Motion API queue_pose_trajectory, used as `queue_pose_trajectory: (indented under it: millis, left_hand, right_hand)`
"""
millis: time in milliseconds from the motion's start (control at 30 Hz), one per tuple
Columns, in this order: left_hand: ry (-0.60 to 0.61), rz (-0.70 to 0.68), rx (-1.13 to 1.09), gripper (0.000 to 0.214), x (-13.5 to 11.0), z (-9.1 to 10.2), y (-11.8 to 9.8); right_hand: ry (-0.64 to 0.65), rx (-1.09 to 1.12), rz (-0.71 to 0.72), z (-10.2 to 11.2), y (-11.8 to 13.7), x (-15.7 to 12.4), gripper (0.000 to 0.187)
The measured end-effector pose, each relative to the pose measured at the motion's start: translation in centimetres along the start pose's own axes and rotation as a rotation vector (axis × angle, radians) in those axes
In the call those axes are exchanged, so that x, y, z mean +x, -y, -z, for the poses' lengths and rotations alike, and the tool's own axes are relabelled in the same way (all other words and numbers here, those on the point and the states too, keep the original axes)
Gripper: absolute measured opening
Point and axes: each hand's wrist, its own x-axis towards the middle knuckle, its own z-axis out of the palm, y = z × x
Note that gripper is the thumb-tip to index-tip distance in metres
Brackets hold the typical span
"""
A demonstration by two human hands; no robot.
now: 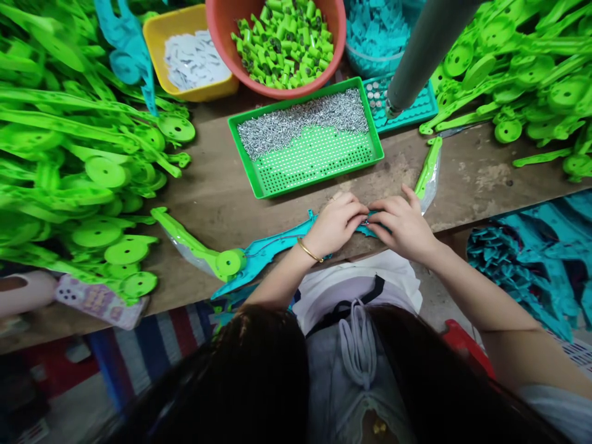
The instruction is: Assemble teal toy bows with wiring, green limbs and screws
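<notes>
A long blue plastic shell (272, 243) lies at the bench's front edge, a thin dark wire running along it. My left hand (337, 223), with a gold bangle at the wrist, has its fingers closed on the shell's right part. Just to the right, my right hand (400, 225) pinches at the same end, its fingertips almost meeting the left ones. What sits between the fingertips is too small to make out. A green arm-shaped piece with a round disc (230, 264) touches the shell's left end. Another green piece with a clear blade (430, 176) lies beyond my right hand.
A green tray (319, 151) of small metal screws lies ahead. Behind it stand a red bowl (215, 31) of green bits and a yellow tub (155, 46) of white pieces. A grey pole (425, 55) hangs at right. Green parts (106, 172) are heaped on both sides.
</notes>
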Motion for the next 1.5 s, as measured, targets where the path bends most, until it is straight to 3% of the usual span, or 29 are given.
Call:
queue_pose_trajectory:
  millis: [200, 400, 567, 900, 1267, 1500]
  left_hand:
    - [0.006, -0.059, -0.027, 0.017, -0.6, 1.3, 0.1]
    - [0.003, -0.085, 0.019, 0.022, -1.2, 2.0, 1.2]
    - [0.029, -0.038, 0.024, 0.023, -1.3, 1.9, 1.6]
    - [0.025, -0.029, 0.044, 0.023, -1.3, 1.7, 1.1]
    - [0.077, -0.19, 0.209, 0.027, -0.6, 0.1, -0.1]
    - [0.127, -0.162, 0.28, 0.029, -0.5, 0.4, -0.4]
  right_hand:
    - [0.016, 0.063, -0.033, 0.3, 0.1, 0.2, 0.019]
    - [-0.004, 0.011, 0.048, 0.1, -0.2, 0.2, 0.02]
    - [-0.034, -0.041, 0.084, -0.1, -0.2, 0.1, 0.018]
    - [-0.028, 0.02, -0.039, -0.1, -0.1, 0.0, 0.017]
    - [-0.077, -0.217, -0.057, 0.0, 0.9, -0.5, 0.019]
    - [-0.094, -0.198, -0.043, 0.0, 0.9, -1.2, 0.02]
